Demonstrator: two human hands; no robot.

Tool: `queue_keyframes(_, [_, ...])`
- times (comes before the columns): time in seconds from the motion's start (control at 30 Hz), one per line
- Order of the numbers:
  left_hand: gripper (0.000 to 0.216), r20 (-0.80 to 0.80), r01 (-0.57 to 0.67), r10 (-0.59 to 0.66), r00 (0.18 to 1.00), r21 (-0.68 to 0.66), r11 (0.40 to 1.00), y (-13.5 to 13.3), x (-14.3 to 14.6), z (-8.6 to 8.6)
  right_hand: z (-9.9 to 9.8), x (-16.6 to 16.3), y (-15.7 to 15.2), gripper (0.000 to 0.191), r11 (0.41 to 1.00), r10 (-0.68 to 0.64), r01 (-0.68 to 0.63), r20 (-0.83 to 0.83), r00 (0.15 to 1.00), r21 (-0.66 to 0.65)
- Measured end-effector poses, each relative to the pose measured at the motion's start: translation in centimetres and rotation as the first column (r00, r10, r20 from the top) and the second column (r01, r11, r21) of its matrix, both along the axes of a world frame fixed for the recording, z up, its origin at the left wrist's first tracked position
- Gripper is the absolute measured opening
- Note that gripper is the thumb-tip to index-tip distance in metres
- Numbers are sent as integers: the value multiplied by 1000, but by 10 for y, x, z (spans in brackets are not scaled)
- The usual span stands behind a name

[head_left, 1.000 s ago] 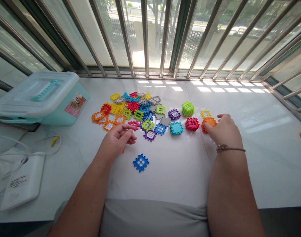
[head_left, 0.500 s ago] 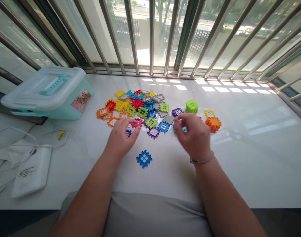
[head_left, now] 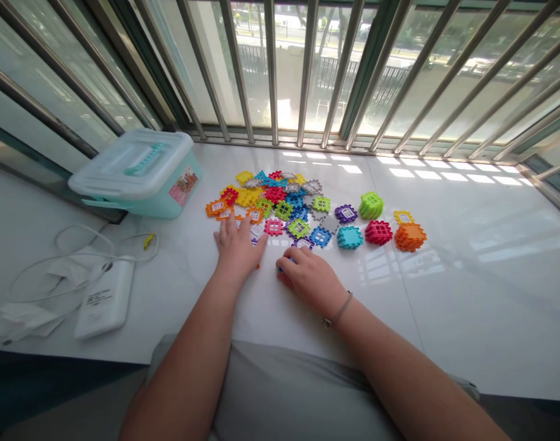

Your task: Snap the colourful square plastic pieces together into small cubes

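Observation:
My left hand [head_left: 238, 248] lies with fingers spread over the front left of a heap of toothed plastic building tiles, its fingertips by orange tiles [head_left: 217, 208]. A sliver of orange shows under the palm's edge; the rest of it is hidden. My right hand [head_left: 310, 274] is closed on a blue building tile [head_left: 287, 263], low over the surface and mostly covered by the fingers. Just beyond are a purple tile [head_left: 302, 243] and another blue tile [head_left: 321, 237] with a window pattern. A pink tile [head_left: 274, 227] sits between the hands, farther back.
Right of the heap stand stacks of tiles: light blue [head_left: 350, 237], red [head_left: 378, 233], green [head_left: 370, 205] and orange [head_left: 410, 237]. A lidded teal box [head_left: 170, 190] is at the back left. A white power bank [head_left: 106, 297] and cables lie left. Metal bars [head_left: 271, 73] line the window.
My right hand has come from the stacks down to the front and closed on the blue tile. My left hand has spread its fingers over the orange tiles. The view has shifted left.

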State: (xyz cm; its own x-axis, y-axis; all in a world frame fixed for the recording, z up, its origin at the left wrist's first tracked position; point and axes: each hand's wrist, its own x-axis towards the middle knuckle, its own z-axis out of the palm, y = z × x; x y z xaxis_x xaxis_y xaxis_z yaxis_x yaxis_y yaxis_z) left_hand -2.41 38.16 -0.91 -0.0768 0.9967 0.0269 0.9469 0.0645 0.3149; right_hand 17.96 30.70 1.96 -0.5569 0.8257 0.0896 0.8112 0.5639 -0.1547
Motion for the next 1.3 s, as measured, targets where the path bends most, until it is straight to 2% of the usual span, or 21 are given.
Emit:
queue_keyframes(0.07, [68,19,7,-8,1000,30,1000,2,0,-2,-1,2,3,26,993,-99,103,-53,994,64])
queue_keyframes(0.17, [65,49,13,-16,999,67,998,4,0,-4,-5,-1,3,51,954,-271,284,-120,955,101])
queue_keyframes(0.3, [59,118,-10,-8,993,153,988,6,1,-6,-9,-6,2,67,919,-366,379,-126,922,105])
queue_keyframes(0.4, [49,186,-34,-19,982,279,960,6,2,-5,-8,-8,3,68,905,-403,413,-104,909,100])
queue_keyframes(0.5, [36,206,-11,-83,975,420,907,0,6,0,-7,-7,4,65,907,-406,411,-75,911,86])
queue_keyframes(0.63, [19,165,85,-218,962,578,812,-15,12,8,-8,-5,1,49,933,-344,349,-66,937,86])
queue_keyframes(0.7, [13,146,147,-293,945,608,780,-24,16,11,-11,-4,-2,41,946,-303,309,-65,951,102])
queue_keyframes(0.83, [12,94,324,-440,893,544,774,-38,23,10,-19,-2,-9,24,971,-183,190,-61,981,142])
queue_keyframes(0.9, [14,72,419,-510,857,478,771,-43,26,10,-22,-2,-10,22,975,-159,166,-62,985,148])
queue_keyframes(1.0, [22,86,510,-578,812,377,773,-47,29,10,-24,0,-10,29,944,-279,292,-98,955,157])
queue_keyframes(1.13, [23,110,580,-629,770,288,762,-49,27,13,-25,2,-7,40,829,-516,542,-185,836,138])
queue_keyframes(1.2, [19,101,592,-633,767,267,760,-49,27,15,-25,3,-6,35,820,-537,559,-170,826,126])
queue_keyframes(1.3, [15,78,589,-620,781,239,772,-47,28,19,-23,5,-5,27,840,-520,533,-131,844,101])
